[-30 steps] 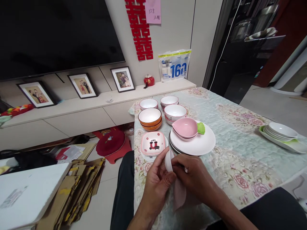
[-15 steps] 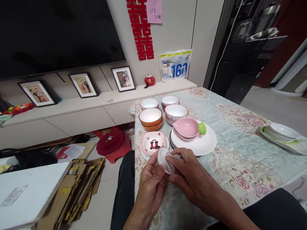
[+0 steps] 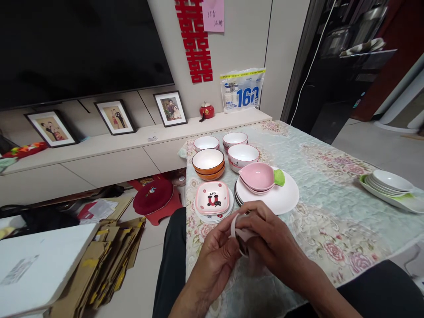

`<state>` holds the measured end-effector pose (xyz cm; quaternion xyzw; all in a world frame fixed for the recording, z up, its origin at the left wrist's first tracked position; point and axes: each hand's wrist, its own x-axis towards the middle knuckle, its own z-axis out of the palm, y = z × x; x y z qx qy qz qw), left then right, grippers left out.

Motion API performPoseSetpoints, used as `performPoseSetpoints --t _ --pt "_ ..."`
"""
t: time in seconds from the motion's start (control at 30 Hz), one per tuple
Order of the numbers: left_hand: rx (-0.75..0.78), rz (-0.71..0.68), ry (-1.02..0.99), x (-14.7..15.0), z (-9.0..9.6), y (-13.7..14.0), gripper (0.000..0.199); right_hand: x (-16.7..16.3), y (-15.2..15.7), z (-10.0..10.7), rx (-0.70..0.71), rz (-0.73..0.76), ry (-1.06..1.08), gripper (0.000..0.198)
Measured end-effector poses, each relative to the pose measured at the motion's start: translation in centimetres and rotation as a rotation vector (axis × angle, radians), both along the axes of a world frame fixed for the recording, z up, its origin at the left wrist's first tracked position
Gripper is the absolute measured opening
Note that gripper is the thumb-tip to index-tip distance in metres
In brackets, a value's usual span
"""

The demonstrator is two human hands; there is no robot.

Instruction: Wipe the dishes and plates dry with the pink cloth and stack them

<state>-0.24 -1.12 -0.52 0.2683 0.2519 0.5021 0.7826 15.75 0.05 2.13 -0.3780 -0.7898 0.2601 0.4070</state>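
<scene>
My left hand (image 3: 220, 254) is closed around the edge of a small round white dish (image 3: 233, 226), tilted on its side so that mostly its rim shows. A thin pale cloth or wipe (image 3: 255, 261) is bunched in my right hand (image 3: 268, 232), whose fingers press it into the dish. Its lower end hangs blurred below that hand. Just beyond the hands is a squarish pink-rimmed cat plate (image 3: 212, 198) on a stack of plates. Beside it, pink strawberry-shaped bowls (image 3: 258, 176) rest on a large white oval plate (image 3: 287, 194).
Orange bowls (image 3: 208, 161) and several white bowls (image 3: 243, 155) stand farther back on the floral tablecloth (image 3: 331, 212). Small white dishes (image 3: 392, 181) are stacked at the right. Flattened cardboard (image 3: 99, 260) and a red stool (image 3: 154, 198) are on the floor at left.
The white dish has turned from facing me to nearly edge-on and shifted slightly right with both hands. More of the cloth now hangs below my right hand. The cat plate is fully uncovered.
</scene>
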Motion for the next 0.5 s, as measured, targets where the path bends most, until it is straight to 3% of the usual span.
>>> performPoseSetpoints --t 0.17,0.27,0.37,0.5 --pt "0.02 0.038 0.039 0.0 0.4 -0.2 0.057 -0.4 0.9 -1.5 0.25 -0.259 -0.143 0.023" --pt "0.019 0.119 0.098 0.0 0.1 -0.3 0.058 -0.9 0.6 -2.2 0.302 -0.378 -0.27 0.017" --pt "0.061 0.14 0.114 0.1 -0.4 -0.3 0.058 -1.0 0.2 -2.0 0.167 -0.318 -0.316 0.018" --pt "0.088 0.13 0.12 0.3 -0.6 -0.1 0.057 -0.6 0.1 -1.0 -0.106 -0.152 -0.137 0.017"
